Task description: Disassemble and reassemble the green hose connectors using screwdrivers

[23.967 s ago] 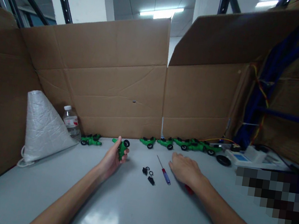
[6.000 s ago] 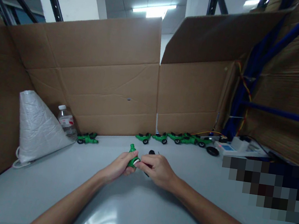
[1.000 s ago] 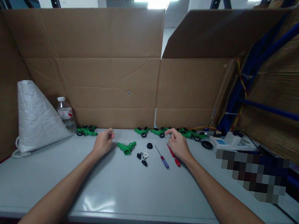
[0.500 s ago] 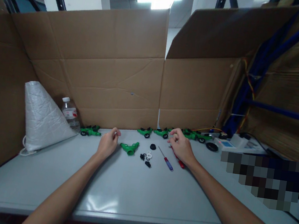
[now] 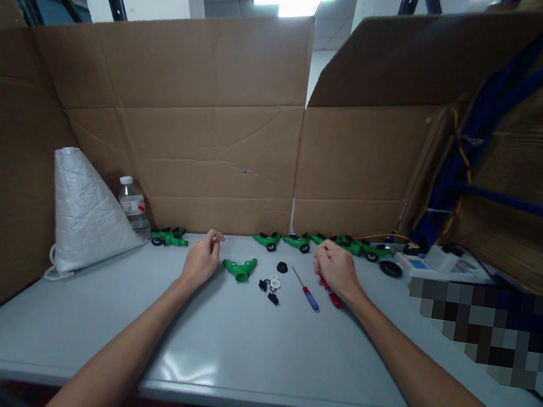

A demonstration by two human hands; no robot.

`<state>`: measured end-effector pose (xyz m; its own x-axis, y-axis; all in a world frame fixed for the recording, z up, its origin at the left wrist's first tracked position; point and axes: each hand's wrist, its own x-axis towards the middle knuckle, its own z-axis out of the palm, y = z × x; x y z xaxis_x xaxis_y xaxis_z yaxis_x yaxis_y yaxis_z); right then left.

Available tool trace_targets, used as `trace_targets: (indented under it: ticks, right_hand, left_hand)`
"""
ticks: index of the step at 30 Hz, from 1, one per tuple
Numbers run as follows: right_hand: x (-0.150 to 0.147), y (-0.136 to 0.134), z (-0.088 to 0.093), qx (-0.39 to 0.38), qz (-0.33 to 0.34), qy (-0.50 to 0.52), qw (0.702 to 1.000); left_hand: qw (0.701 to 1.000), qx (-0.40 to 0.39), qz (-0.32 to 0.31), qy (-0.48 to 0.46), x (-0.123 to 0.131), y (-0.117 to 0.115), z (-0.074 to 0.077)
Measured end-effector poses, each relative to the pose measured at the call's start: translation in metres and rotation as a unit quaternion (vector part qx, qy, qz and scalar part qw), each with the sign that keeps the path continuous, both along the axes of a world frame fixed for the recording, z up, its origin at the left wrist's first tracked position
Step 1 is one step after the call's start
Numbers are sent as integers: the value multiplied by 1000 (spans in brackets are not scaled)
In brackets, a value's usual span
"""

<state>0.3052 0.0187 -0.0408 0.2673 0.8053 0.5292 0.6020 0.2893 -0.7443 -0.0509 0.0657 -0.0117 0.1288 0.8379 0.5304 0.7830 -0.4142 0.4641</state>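
Note:
On the left side of the grey-white table rests my left hand, its fingers curled in loosely, with no object showing in them. Just right of it, apart from the fingers, lies a forked green plastic part. My right hand is closed into a loose fist above a red-handled screwdriver; the hand covers that tool's upper end. Left of the fist lies a blue-and-red screwdriver. Between the hands are a black round cap, white rings and small black pieces.
Green toy vehicles line the cardboard wall, one of them at the left. A white bag and a plastic bottle stand at left. At right are a black ring and a power strip.
My right hand's fingers have curled in from a looser, more spread pose. My left hand keeps nearly the same pose. The whole view has shifted slightly; the parts on the table stay put.

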Motion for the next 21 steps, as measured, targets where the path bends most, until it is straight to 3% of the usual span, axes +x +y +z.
trace_targets:
  ticks: [8,14,21]
  right_hand:
    - [-2,3,-2,3,-18,-14,1000]
    - [-2,6,-8,2,15,-48,999]
    - [-6,3,-5,-42,25,-56,997]
  left_hand:
    - [999,4,-7,-37,4,-9,6]
    - [997,-5,-15,-72,1,-11,9]
    - [987,106,-29,-120,0,-18,16]
